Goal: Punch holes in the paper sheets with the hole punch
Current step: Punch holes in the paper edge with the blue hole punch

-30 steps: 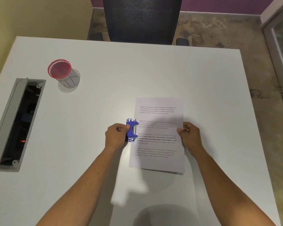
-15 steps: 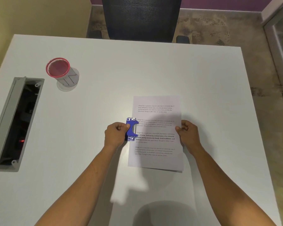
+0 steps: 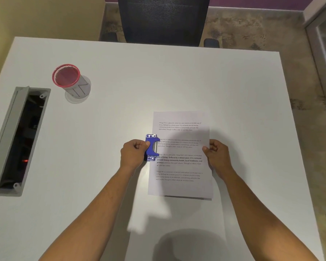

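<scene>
A small stack of printed paper sheets (image 3: 181,132) lies on the white table (image 3: 158,76). A blue hole punch (image 3: 151,147) sits at the middle of the sheets' left edge, which is slid into its slot. My left hand (image 3: 134,153) grips the punch's outer side with the fingers curled around it. My right hand (image 3: 215,153) pinches the sheets' right edge at about the same height.
A red-rimmed mesh pen cup (image 3: 70,81) stands at the far left. A grey open cable tray (image 3: 17,140) is set into the table's left side. A dark office chair (image 3: 164,19) stands behind the far edge.
The sheets and both hands sit slightly further left in view; my grip on the punch and the paper stays the same.
</scene>
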Available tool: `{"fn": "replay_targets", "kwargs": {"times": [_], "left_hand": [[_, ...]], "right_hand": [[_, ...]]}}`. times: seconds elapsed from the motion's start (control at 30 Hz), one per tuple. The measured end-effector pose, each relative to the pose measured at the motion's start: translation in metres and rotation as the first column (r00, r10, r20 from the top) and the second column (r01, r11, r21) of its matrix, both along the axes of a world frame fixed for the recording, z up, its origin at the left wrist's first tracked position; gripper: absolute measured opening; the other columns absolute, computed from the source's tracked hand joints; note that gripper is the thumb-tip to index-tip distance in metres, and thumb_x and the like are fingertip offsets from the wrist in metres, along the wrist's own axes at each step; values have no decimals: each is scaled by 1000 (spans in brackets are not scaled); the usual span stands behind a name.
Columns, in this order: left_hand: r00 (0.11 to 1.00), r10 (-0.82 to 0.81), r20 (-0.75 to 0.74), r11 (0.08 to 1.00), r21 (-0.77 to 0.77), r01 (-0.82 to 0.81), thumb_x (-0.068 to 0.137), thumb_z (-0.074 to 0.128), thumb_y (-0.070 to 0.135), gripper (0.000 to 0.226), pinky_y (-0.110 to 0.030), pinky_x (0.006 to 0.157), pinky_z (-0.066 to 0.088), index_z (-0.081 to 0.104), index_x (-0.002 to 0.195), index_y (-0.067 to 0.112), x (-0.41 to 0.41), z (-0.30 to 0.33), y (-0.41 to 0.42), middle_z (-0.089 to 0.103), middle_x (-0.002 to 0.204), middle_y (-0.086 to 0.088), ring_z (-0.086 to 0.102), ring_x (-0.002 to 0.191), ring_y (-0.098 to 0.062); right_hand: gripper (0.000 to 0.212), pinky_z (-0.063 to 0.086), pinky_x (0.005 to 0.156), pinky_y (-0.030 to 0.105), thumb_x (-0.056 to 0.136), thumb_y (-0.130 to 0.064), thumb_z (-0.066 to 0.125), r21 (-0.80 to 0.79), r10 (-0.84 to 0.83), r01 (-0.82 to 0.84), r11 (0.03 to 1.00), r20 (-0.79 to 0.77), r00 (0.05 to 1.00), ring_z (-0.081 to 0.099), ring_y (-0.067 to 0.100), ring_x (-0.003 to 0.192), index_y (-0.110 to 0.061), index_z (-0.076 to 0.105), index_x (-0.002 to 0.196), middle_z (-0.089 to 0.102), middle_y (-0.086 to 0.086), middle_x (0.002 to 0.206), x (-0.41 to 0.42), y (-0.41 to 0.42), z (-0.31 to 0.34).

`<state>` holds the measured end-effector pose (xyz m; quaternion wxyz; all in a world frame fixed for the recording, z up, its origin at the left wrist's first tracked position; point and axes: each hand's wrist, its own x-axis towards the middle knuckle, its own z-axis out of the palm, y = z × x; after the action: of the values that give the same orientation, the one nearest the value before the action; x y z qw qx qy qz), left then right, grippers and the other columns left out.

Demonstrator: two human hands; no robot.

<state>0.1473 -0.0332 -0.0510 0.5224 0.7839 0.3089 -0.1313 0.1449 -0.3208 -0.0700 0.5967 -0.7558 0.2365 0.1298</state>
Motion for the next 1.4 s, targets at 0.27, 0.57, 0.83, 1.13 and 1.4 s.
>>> {"fn": "replay_targets", "kwargs": {"times": [0.27,0.57,0.83,1.13,1.4], "left_hand": [[1000,-12,-17,1000,-11,11,87,67,40,27,-34,70,53,65,87,12,3,0,1,69,84,-3,61,73,-19],[987,-155,48,933,334,130,99,37,48,41,-34,61,40,56,82,16,26,-1,-15,62,75,4,59,74,-24],[936,-350,41,713,660,238,102,33,25,34,-42,69,38,56,87,7,33,-15,-23,61,82,-14,51,79,-35],[920,-383,86,647,736,200,96,47,17,20,-42,78,30,63,107,13,31,-24,-19,57,106,-11,48,99,-34],[930,-365,38,622,754,213,95,45,20,39,-46,90,29,50,134,22,28,-32,-16,45,141,-10,43,117,-33]], "right_hand": [[24,59,66,22,90,-1,64,38,-28,28,999,12,1000,74,13,78,-25,69,91,77,-6,83,-1,4,5],[19,58,66,20,90,-2,64,39,-38,38,999,11,999,74,12,79,-19,69,96,76,-3,88,-1,4,2],[18,56,64,17,91,0,63,61,-46,45,997,9,999,74,10,78,-15,68,99,76,-4,89,-1,5,1],[19,56,62,18,91,1,62,89,-61,62,994,-11,998,74,12,78,-14,67,101,77,-5,86,0,5,0],[20,55,63,15,92,-1,62,53,-40,40,998,-7,999,74,8,78,-18,67,101,75,-4,91,1,4,-1]]}}
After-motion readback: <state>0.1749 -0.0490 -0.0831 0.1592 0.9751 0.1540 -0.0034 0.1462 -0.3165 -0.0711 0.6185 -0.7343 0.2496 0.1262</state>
